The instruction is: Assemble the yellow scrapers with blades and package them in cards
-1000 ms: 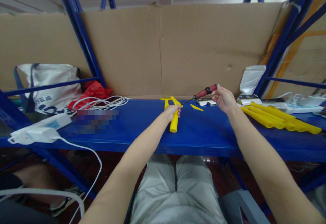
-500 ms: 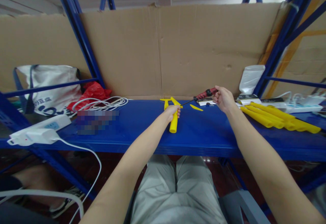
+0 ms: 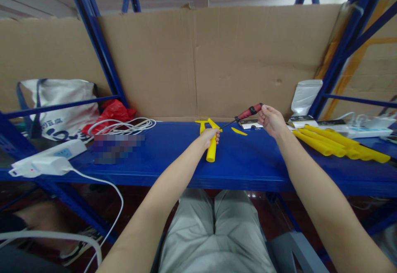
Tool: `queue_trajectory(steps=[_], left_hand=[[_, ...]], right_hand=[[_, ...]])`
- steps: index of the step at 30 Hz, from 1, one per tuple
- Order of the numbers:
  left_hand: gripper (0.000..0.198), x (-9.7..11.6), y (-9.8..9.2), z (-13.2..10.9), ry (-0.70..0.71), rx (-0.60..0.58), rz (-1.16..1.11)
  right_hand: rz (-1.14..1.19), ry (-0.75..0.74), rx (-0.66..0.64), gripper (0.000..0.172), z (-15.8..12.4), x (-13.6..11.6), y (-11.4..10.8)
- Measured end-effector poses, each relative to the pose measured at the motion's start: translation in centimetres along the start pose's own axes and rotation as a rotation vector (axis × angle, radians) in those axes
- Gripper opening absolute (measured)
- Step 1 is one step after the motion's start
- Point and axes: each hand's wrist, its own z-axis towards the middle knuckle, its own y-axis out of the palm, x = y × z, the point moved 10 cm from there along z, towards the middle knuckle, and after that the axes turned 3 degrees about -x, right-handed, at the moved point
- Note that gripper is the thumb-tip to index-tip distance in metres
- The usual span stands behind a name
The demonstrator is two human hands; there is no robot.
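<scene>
My left hand (image 3: pixel 211 137) is wrapped round a yellow plastic tube-shaped part (image 3: pixel 211 154), which points toward me and forks at its far end. At the rear end of a screwdriver (image 3: pixel 247 113) with a red and black handle, the fingers of my right hand (image 3: pixel 272 120) are pinched together. The screwdriver's thin dark shaft slants down to the yellow part beside my left hand, and its tip is hidden there. A small flat yellow piece (image 3: pixel 238 131) lies on the blue table, just right of the shaft.
Several yellow tubes (image 3: pixel 328 140) lie on the right of the blue table (image 3: pixel 173 157), near white power strips (image 3: pixel 369 131) and small boxes (image 3: pixel 302 120). Coiled white cable (image 3: pixel 133 126), a red plastic bag (image 3: pixel 114 111) and another power strip (image 3: pixel 46 159) occupy the left. Cardboard (image 3: pixel 149 66) stands behind.
The screwdriver's handle has turned and its rear end sits slightly higher. My right fingers have shifted a little on it. My left hand and the yellow part stay put.
</scene>
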Motion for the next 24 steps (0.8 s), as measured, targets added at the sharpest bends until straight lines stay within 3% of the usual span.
queue_trajectory(steps=[5, 10, 24], left_hand=[[0.018, 0.1, 0.1, -0.1, 0.003, 0.000, -0.014], [0.021, 0.2, 0.2, -0.2, 0.009, -0.013, -0.002], [0.020, -0.1, -0.2, 0.3, 0.003, 0.010, -0.018]], right_hand=[[0.003, 0.017, 0.071, 0.036, 0.1, 0.4, -0.9], [-0.003, 0.038, 0.099, 0.035, -0.1, 0.4, -0.9], [-0.026, 0.000, -0.019, 0.027, -0.2, -0.2, 0.5]])
